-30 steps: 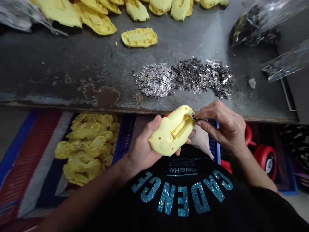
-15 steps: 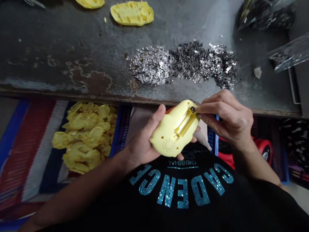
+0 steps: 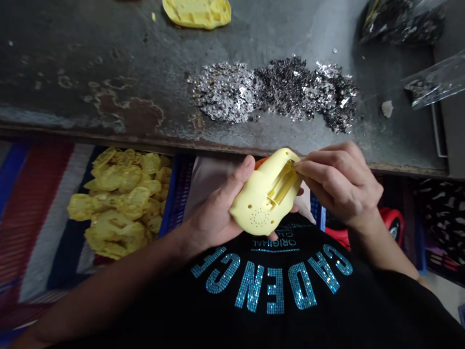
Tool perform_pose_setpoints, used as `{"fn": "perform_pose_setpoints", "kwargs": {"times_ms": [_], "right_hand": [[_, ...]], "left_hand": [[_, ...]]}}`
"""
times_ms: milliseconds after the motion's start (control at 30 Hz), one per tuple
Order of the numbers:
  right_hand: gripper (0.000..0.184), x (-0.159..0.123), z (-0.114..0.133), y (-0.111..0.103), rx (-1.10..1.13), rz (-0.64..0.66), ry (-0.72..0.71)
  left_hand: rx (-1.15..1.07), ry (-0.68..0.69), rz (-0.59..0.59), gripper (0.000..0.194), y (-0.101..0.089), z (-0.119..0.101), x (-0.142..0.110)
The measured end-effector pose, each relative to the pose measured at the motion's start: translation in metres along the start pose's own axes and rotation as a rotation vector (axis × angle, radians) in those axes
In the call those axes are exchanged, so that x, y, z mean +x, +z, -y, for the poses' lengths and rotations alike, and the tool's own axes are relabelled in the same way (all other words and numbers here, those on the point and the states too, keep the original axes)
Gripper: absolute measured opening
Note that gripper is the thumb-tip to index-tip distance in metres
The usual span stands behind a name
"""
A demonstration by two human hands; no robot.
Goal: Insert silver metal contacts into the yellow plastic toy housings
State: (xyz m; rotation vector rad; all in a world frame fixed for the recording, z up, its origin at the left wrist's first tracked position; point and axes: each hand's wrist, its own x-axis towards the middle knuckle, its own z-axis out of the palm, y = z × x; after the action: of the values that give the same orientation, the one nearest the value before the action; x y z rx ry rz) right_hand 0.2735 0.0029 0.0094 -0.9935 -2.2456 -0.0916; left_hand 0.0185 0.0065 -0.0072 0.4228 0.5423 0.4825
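My left hand (image 3: 214,213) cups a yellow plastic shell (image 3: 265,194) just below the table's front edge, fingers wrapped under it. The shell has a long slot and a patch of small holes facing up. My right hand (image 3: 337,182) is closed in a pinch, fingertips pressed into the top end of the slot. What the pinch holds is hidden by the fingers. Two heaps of small metal parts, a shiny one (image 3: 227,92) and a darker one (image 3: 305,89), lie on the table beyond my hands.
The worn dark metal table (image 3: 90,68) runs across the top. Another yellow shell (image 3: 198,12) lies at the far edge. Plastic bags of parts (image 3: 403,22) sit at the right. Below left, a blue crate (image 3: 181,189) holds several yellow shells (image 3: 116,198). A red object (image 3: 390,220) shows under my right wrist.
My right fingertips have pushed further into the slot's top end, covering the small dark metal piece seen earlier. The shell tilted slightly. The view shifted down, away from the far shells.
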Motion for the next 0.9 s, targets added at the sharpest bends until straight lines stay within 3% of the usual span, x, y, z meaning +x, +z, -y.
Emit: {"fn": "perform_pose_setpoints", "kwargs": {"times_ms": [133, 367, 500, 667, 767, 900], "right_hand": [[0.028, -0.003, 0.001, 0.001, 0.017, -0.006, -0.027], [0.042, -0.013, 0.003, 0.007, 0.056, -0.102, 0.086], [0.036, -0.013, 0.006, 0.005, 0.053, -0.119, 0.127], [0.023, 0.0, -0.002, -0.005, 0.345, 0.09, 0.366], [0.023, 0.006, -0.009, -0.008, 0.48, 0.2, 0.413], [0.018, 0.002, -0.008, -0.001, 0.434, 0.132, 0.396]], "left_hand": [[0.003, 0.003, 0.009, 0.08, 0.0, 0.001, 0.001], [-0.042, -0.021, 0.012, 0.069, 0.0, 0.0, 0.0], [-0.03, -0.012, 0.02, 0.074, 0.0, 0.002, 0.003], [0.134, 0.122, -0.08, 0.074, 0.0, 0.008, 0.001], [0.249, 0.226, -0.142, 0.063, 0.002, 0.011, -0.002], [0.399, 0.307, -0.19, 0.06, 0.006, 0.013, -0.009]]}}
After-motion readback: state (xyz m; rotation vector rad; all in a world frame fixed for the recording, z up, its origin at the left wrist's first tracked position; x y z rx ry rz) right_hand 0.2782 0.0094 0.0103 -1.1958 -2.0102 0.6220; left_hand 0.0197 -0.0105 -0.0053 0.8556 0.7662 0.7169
